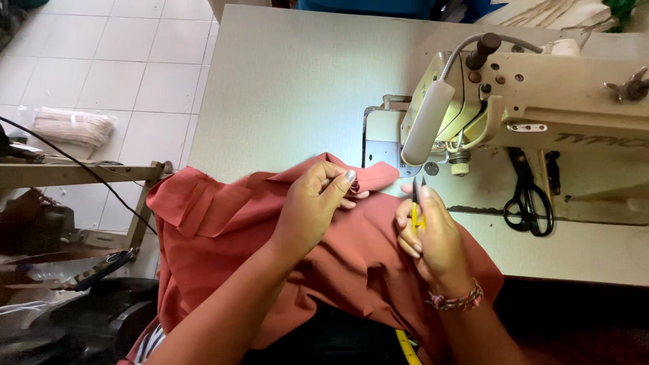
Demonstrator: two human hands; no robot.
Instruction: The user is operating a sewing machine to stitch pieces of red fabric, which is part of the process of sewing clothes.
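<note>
On the table (284, 74), just in front of the sewing machine (541, 101), we have the rust-red fabric (236, 230) bunched across our lap and spilling up onto the pale surface. Our left hand (314, 203) is closed on a folded edge of the cloth, thumb and fingers pinching it near the machine's needle area. Our right hand (433, 233) is wrapped around small yellow-handled thread snips (417, 206), the dark blades pointing up and away from us, close to the pinched edge — whether the tips touch the cloth we cannot tell. A beaded bracelet (456, 297) sits on that wrist.

Black scissors (529, 203) lie on the table under the machine arm, well apart from both hands. The white lamp (426, 122) on its bendy neck hangs over the needle plate.

As we judge it, the risk lies in how close those blades sit to the fold: a loose pinch would let the cloth slide under the tips and get nicked instead of a thread. The left fingertips are also near the blades — a hurried snip could catch them. The weight of the hanging fabric might tug the edge out of the grip.
</note>
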